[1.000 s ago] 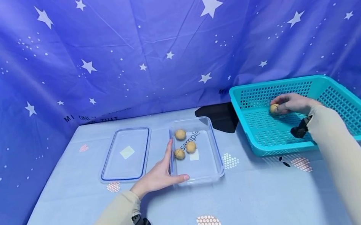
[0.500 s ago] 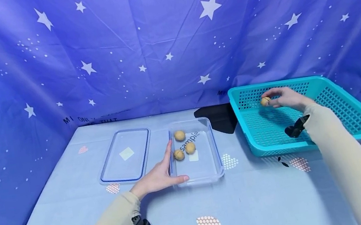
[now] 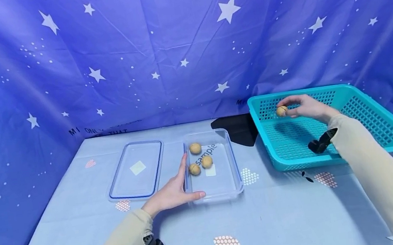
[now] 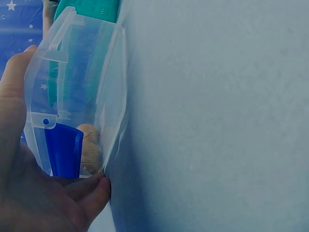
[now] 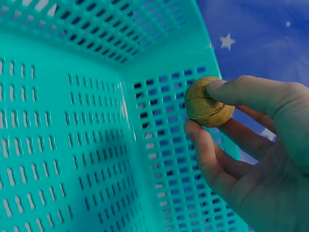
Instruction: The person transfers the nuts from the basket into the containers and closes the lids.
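A walnut (image 3: 281, 111) is pinched between the thumb and fingers of my right hand (image 3: 305, 107), raised above the floor of the turquoise basket (image 3: 309, 161), near its left end. In the right wrist view the same walnut (image 5: 207, 104) shows its seam, with perforated basket wall behind it. My left hand (image 3: 170, 193) grips the near left corner of a clear plastic food container (image 3: 227, 181), thumb at the front rim and fingers along the left side. Three walnuts (image 3: 207, 162) lie inside on its left half. The left wrist view shows a blue clip (image 4: 64, 152) on the container's side.
The container's clear lid (image 3: 125, 178) with a blue seal lies flat to the left. A pale blue patterned cloth (image 3: 183, 241) covers the table. A purple-blue curtain with stars (image 3: 184, 36) hangs behind and at both sides.
My right hand has lifted the walnut from the basket floor and moved it up and left toward the basket's left end. The left hand and container have stayed in place.
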{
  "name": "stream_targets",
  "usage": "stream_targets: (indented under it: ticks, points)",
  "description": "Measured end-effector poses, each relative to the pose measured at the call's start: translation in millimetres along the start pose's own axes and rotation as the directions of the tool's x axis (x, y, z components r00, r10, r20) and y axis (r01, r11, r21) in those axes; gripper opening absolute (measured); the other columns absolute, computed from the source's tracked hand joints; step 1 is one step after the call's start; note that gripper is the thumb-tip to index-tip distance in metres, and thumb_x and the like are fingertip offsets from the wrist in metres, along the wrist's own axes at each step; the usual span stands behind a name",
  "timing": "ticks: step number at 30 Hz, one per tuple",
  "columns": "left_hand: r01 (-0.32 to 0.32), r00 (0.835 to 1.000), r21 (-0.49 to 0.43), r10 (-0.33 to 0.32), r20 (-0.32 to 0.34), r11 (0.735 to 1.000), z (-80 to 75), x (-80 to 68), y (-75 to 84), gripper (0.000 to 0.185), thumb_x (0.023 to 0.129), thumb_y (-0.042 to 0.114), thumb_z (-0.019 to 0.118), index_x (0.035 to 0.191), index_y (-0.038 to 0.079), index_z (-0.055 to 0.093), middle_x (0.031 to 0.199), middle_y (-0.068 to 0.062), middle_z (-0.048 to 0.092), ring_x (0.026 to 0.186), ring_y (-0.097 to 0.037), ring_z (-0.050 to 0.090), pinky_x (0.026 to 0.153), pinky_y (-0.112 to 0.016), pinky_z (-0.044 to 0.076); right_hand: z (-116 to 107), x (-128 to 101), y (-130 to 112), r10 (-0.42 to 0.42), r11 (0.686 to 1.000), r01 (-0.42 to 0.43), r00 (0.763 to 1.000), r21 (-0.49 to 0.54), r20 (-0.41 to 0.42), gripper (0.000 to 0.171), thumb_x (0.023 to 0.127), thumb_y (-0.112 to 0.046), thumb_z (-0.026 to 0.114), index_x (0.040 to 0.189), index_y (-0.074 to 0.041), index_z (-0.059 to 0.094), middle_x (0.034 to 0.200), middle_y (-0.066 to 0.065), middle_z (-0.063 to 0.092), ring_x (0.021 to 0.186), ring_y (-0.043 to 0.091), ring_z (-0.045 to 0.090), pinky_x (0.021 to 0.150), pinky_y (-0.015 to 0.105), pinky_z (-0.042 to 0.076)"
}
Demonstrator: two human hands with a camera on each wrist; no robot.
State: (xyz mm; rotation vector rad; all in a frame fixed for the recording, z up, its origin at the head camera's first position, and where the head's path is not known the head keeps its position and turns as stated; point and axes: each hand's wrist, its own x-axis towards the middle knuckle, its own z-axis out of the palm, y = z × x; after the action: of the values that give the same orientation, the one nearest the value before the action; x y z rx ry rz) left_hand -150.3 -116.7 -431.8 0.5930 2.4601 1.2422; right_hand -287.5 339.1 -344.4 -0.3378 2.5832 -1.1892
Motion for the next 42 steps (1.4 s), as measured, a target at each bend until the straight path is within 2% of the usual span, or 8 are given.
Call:
stream_targets:
  ticks: [7,15,20,32,37,42]
  points:
    - [0.009,1.0,0.001,-0.009,-0.001,1.0,0.3,-0.2,1.6,0.125,0.078,0.048,0.078,0.153,0.022,-0.019,0.153,-0.028,0.018,0.134,-0.041,0.034,0.111,-0.051,0.025,9.0,-2.8,-16.8,-0.045,0.999,0.045,0.999,0.002,-0.011,0.044,0.097,-0.014,0.059,0.137,0.002,0.048,0.138,0.02,0.045,0.12,0.035,0.045,0.096,0.057,0.041]
    - [0.011,1.0,0.0,-0.011,-0.003,1.0,-1.0,-1.0,3.4,0.124,0.078,0.048,0.077,0.153,0.023,-0.019,0.152,-0.029,0.021,0.133,-0.042,0.035,0.111,-0.053,0.025,17.4,-3.6,-30.3,-0.082,0.996,0.082,0.996,0.034,-0.018,0.042,0.096,-0.014,0.061,0.135,0.001,0.051,0.135,0.019,0.049,0.115,0.034,0.052,0.096,0.056,0.043]
    - [0.01,1.0,-0.004,-0.01,0.0,1.0,-1.6,-0.8,4.4,0.124,0.079,0.048,0.077,0.153,0.022,-0.019,0.152,-0.028,0.021,0.133,-0.042,0.036,0.111,-0.052,0.026,22.2,-5.7,-41.4,-0.112,0.993,0.111,0.994,0.048,0.005,0.045,0.097,-0.016,0.061,0.137,0.002,0.049,0.137,0.02,0.047,0.117,0.036,0.052,0.098,0.057,0.041]
    - [0.013,1.0,-0.002,-0.013,0.0,1.0,1.5,-2.1,1.9,0.125,0.078,0.048,0.078,0.153,0.018,-0.017,0.152,-0.028,0.02,0.135,-0.042,0.032,0.111,-0.052,0.024,37.5,-7.1,-65.5,-0.152,0.988,0.151,0.988,0.037,0.034,0.042,0.096,-0.014,0.061,0.135,0.0,0.051,0.137,0.019,0.047,0.112,0.032,0.056,0.095,0.051,0.045]
    - [-0.002,1.0,-0.002,0.002,0.002,1.0,1.2,-2.1,1.8,0.124,0.08,0.045,0.077,0.153,0.016,-0.017,0.151,-0.031,0.02,0.135,-0.043,0.032,0.111,-0.053,0.024,45.5,-7.9,-78.2,-0.192,0.981,0.189,0.98,0.045,0.057,0.038,0.096,-0.013,0.062,0.131,-0.001,0.054,0.135,0.017,0.049,0.113,0.034,0.056,0.096,0.053,0.044]
    - [-0.01,1.0,0.004,0.01,0.002,1.0,-0.1,-0.3,1.7,0.123,0.08,0.045,0.077,0.153,0.016,-0.018,0.151,-0.031,0.02,0.135,-0.043,0.031,0.111,-0.053,0.024,56.2,-4.3,-86.8,-0.249,0.968,0.246,0.966,0.042,0.075,0.034,0.095,-0.014,0.064,0.127,-0.004,0.058,0.13,0.014,0.053,0.109,0.03,0.059,0.091,0.047,0.049]
